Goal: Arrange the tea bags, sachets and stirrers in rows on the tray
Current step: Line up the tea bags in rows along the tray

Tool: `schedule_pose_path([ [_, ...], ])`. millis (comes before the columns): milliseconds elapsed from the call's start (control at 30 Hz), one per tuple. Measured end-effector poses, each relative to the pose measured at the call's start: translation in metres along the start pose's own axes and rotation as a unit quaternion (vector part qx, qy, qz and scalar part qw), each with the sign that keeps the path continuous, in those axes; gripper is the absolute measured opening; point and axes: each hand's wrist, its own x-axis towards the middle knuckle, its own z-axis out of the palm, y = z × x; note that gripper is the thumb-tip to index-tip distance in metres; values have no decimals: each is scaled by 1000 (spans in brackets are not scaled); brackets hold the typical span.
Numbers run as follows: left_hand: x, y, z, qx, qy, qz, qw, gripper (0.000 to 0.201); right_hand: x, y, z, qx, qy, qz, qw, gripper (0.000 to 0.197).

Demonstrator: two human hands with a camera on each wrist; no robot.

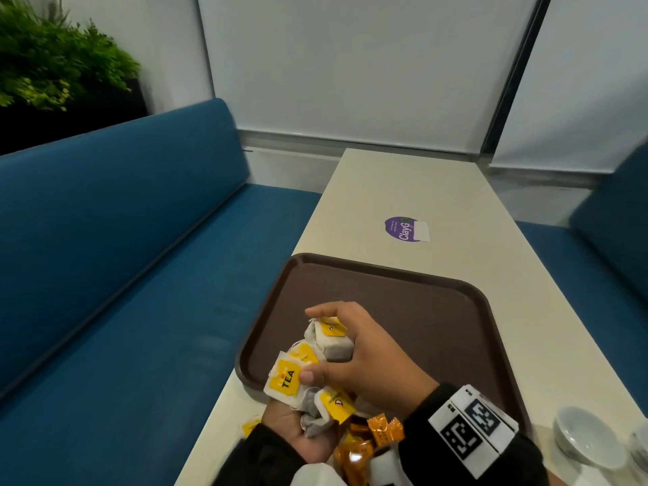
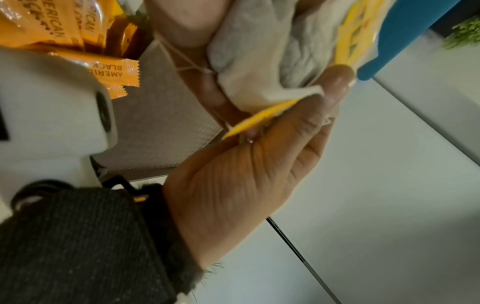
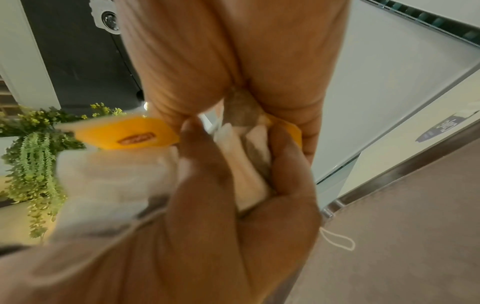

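Tea bags (image 1: 308, 366) bunched between both hands over brown tray (image 1: 413, 310) at 7 o'clock corner; left hand (image 1: 298, 433) cupping below, right hand (image 1: 368, 359) clutching top; orange sachets (image 1: 368, 443) at 6 o'clock.

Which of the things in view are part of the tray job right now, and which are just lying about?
Part of the job:
tea bags, held by right hand and left hand
orange sachets
brown tray

Lying about:
white bowl
purple sticker
plant
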Motion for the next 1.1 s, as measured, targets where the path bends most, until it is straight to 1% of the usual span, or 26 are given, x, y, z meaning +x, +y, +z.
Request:
schedule_pose_path([
  [33,-4,-2,5,-33,7,-8,999,49,0,1,0,-10,-1,-6,1000,55],
  [67,0,-4,8,11,7,-20,1000,45,-1,3,1,-19,1,-14,1000,52],
  [100,4,-11,15,-30,16,-104,994,39,-1,5,2,-26,5,-22,999,47],
  [133,-1,-10,27,-83,35,-159,983,36,-1,8,3,-31,13,-30,999,42],
  [167,-6,-3,39,-121,59,-165,977,38,-2,10,4,-32,24,-35,999,37],
  [200,-8,3,47,-133,74,-178,972,41,-2,13,5,-31,34,-38,998,33],
  [267,-4,5,44,-85,111,-199,970,53,-4,17,7,-30,48,-34,998,29],
  [333,-2,5,41,-84,105,-238,962,72,-6,19,8,-26,57,-27,998,27],
  [367,-3,4,41,-89,97,-243,961,72,-7,19,8,-24,61,-26,997,27],
  [433,-7,4,43,-106,75,-246,960,63,-9,18,9,-26,60,-26,998,24],
  [500,-8,4,45,-140,86,-250,954,57,-11,17,12,-12,49,-26,998,17],
  [533,-7,4,46,-134,96,-252,953,49,-12,16,13,12,44,-19,999,11],
  [567,-7,5,46,-124,107,-258,952,43,-13,15,13,44,45,-14,998,15],
  [600,-6,6,47,-120,112,-265,950,42,-14,15,13,74,50,-9,996,25],
  [633,-6,7,47,-128,101,-271,949,49,-15,15,11,97,56,-1,994,31],
  [667,-6,8,47,-137,86,-274,948,60,-15,15,10,119,61,3,991,34],
  [733,-7,10,50,-158,56,-274,947,80,-15,12,5,160,61,7,985,35],
  [767,-7,12,50,-168,42,-271,947,83,-15,10,3,172,60,9,983,36],
  [800,-7,14,49,-192,19,-274,942,80,-15,11,2,179,63,11,982,36],
  [867,-8,17,48,-246,-30,-320,914,55,-16,11,0,190,75,17,979,27],
  [900,-9,19,47,-243,-38,-331,911,44,-16,12,-1,192,89,21,977,24],
  [933,-7,18,44,-215,-16,-323,922,40,-17,13,-2,192,109,23,975,25],
  [1000,-7,17,43,-128,72,-282,948,38,-17,17,-6,199,160,45,966,21],
  [1067,-9,20,51,-98,121,-262,953,38,-17,21,-12,208,185,91,956,19],
  [1100,-9,20,51,-92,131,-263,951,38,-17,23,-14,213,175,114,954,19],
])
